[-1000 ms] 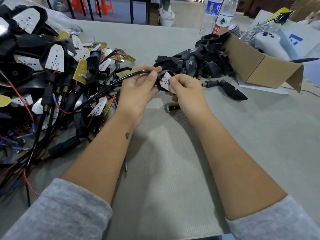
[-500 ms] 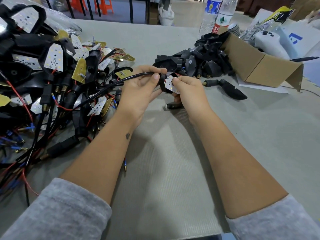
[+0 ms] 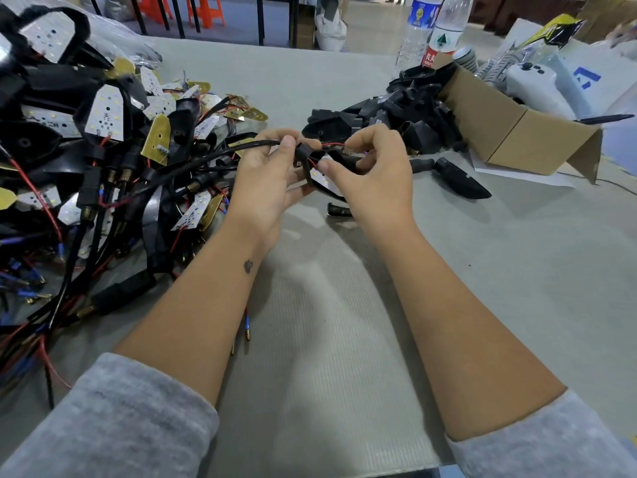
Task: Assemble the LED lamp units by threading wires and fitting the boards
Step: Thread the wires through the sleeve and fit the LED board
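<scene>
My left hand pinches a black cable where it enters a black lamp housing, held above the table centre. My right hand grips the same unit from the right; its thumb presses the white LED board and its fingers pinch a thin red wire above it. The housing is partly hidden behind both hands.
A big tangle of wired lamp units and LED boards fills the left. Loose black housings spill from a cardboard box at the right. One housing and a small black part lie near my right hand. Water bottles stand behind.
My right hand has turned and lifted its fingers to pinch the red wire above the housing. The LED board now sits lower, under my right thumb. My left hand keeps its hold.
</scene>
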